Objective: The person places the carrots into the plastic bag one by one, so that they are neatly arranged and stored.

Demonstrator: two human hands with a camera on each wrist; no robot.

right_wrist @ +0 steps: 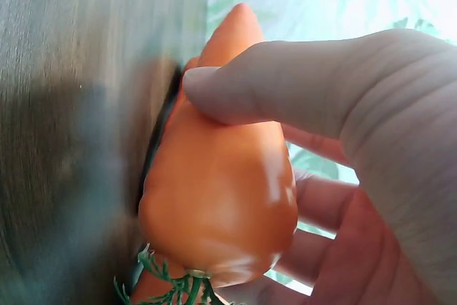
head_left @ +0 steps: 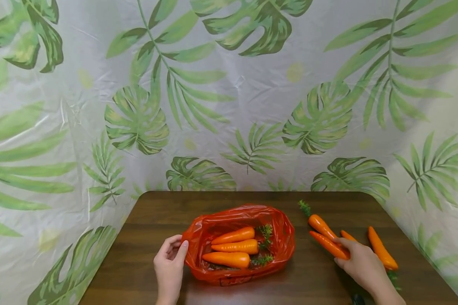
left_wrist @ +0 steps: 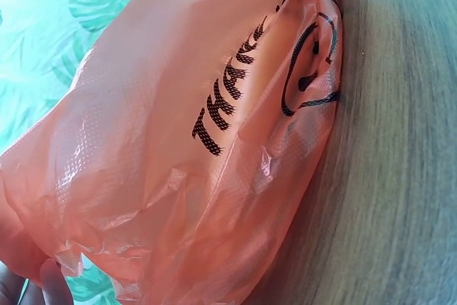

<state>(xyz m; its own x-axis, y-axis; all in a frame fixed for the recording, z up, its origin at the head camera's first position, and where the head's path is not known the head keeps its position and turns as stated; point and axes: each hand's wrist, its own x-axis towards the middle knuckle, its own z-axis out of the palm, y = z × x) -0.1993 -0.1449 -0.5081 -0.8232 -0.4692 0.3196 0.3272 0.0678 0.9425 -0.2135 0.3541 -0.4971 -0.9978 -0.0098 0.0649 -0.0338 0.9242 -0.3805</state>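
Observation:
My left hand pinches the left rim of a red plastic bag between thumb and fingers. The bag stands with its mouth spread wide. Inside lie three orange carrots with green tops, among them a front carrot. Black lettering on the bag's side shows in the left wrist view. To the right, my right hand grips a carrot, thumb on one side and fingers on the other. Its tip points toward the bag, and its green top shows only in the right wrist view.
Beyond the right hand lies a carrot with a green top. A carrot tip shows behind the hand, and another carrot lies at the right. Everything rests on a dark wooden table. A leaf-patterned curtain hangs behind.

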